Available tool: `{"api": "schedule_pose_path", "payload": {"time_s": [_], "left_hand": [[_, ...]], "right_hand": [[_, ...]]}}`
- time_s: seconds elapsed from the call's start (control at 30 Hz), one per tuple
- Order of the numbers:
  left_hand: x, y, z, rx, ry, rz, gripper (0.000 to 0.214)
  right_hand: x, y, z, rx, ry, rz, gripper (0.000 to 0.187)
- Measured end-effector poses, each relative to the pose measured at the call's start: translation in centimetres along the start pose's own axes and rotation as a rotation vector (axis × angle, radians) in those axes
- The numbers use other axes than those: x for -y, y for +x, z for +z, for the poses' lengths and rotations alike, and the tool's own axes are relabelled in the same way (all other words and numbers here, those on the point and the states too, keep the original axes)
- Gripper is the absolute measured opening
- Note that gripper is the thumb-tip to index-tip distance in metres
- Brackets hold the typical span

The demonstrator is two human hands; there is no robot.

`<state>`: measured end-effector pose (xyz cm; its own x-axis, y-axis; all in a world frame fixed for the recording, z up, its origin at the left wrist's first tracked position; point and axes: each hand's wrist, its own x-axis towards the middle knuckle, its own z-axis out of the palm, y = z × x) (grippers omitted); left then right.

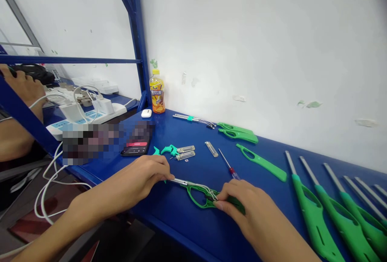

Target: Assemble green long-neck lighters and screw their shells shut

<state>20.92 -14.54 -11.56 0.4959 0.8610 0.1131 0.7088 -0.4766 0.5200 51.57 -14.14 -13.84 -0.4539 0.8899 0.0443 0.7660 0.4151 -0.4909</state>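
My left hand [152, 172] is closed, pinching the metal tube [180, 181] of an opened stick lighter. My right hand [242, 199] closes over the green lighter shell [193, 201], its thumb and finger by the wires [204, 186] that run back from the tube. Part of the shell is hidden under that hand. Just beyond it lies a screwdriver [231, 170] with a red and clear handle. Teal triggers [169, 149] and small clear fuel tanks [185, 156] are further back, with another tank [211, 149] to their right.
Loose green shell halves [261, 162] and wired metal tubes [193, 119] lie near the wall. Several assembled green lighters [317, 217] line the right side. A drink bottle [157, 92], white earphone case [146, 113], phone [137, 141] and power strip [117, 111] are leftward. Another person's hand [28, 88] shows beyond the blue frame.
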Motion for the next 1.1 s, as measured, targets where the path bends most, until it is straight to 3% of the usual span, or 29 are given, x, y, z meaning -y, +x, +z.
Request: {"api": "schedule_pose_path", "payload": {"time_s": [0.5, 0.73, 1.1], "left_hand": [[-1.2, -0.3, 1.2, -0.021, 0.179, -0.003, 0.046], [-1.1, 0.0, 1.5, 0.062, 0.361, 0.093, 0.093], [-1.9, 0.2, 2.0, 0.087, 0.363, 0.089, 0.089]], "right_hand": [[0.2, 0.0, -0.3, -0.010, -0.024, -0.024, 0.019], [0.0, 0.0, -0.4, -0.011, -0.010, -0.034, 0.019], [0.2, -0.1, -0.3, -0.001, -0.013, -0.016, 0.018]]}}
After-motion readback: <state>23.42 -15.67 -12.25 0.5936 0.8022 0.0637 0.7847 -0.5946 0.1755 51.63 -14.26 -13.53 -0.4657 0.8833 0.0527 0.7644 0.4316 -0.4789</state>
